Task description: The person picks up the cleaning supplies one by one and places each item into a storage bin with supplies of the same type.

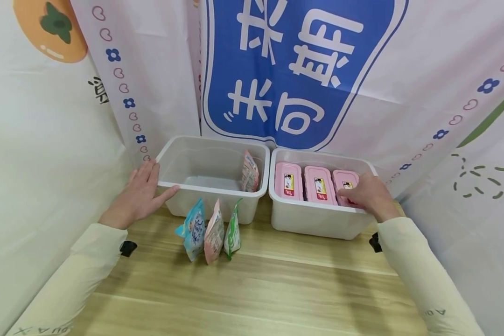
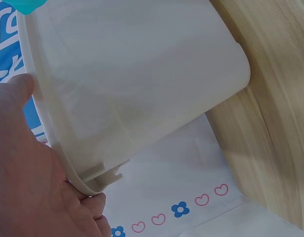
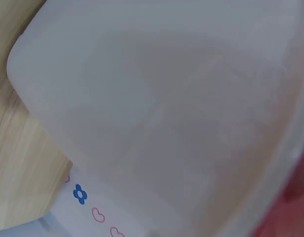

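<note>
One wooden table [image 1: 252, 303] bears two containers side by side, the left bin [image 1: 210, 190] and the right bin [image 1: 319, 221]; the left hand [image 1: 138, 196] rests on the left bin's rim, thumb spread wide from straight fingers; the right hand [image 1: 374, 193] holds the rightmost pink pack [image 1: 342, 180], one of three in the right bin; three pouches [image 1: 213, 235] stand before the left bin, a fourth pouch [image 1: 249, 173] upright inside it.

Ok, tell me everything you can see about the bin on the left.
It's an off-white, plastic-looking bin with rounded corners, an open top, a lipped rim and, under its left end, a small notched tab. It stands upright on the wood-grain table beside another bin. One pink pouch stands inside near the right end. The left hand touches its left front corner.
</note>
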`<move>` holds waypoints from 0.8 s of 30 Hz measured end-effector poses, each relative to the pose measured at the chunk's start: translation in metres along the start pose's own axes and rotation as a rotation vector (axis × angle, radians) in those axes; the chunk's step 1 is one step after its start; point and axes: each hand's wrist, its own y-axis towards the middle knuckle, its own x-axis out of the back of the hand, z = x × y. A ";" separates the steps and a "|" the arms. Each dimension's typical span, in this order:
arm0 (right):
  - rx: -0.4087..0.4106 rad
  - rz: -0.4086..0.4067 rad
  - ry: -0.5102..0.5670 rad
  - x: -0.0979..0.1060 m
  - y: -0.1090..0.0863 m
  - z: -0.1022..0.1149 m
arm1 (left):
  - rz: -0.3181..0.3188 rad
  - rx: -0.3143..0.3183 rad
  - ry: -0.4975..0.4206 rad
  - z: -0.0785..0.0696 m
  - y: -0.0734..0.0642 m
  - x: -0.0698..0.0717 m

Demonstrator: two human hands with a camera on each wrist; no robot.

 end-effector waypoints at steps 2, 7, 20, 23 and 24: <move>0.015 0.014 -0.018 0.007 -0.004 0.000 | 0.002 0.001 -0.005 0.000 0.000 0.000; 0.073 0.041 -0.095 0.027 -0.014 0.000 | 0.000 0.001 -0.006 0.000 0.000 0.000; 0.301 0.095 -0.145 0.047 -0.037 -0.022 | -0.004 0.000 -0.007 0.002 0.001 -0.002; 0.330 0.068 -0.145 0.042 -0.041 -0.036 | -0.002 -0.003 -0.009 0.003 0.001 -0.002; 0.328 0.059 -0.151 0.040 -0.042 -0.041 | 0.001 -0.003 -0.010 0.003 0.001 -0.002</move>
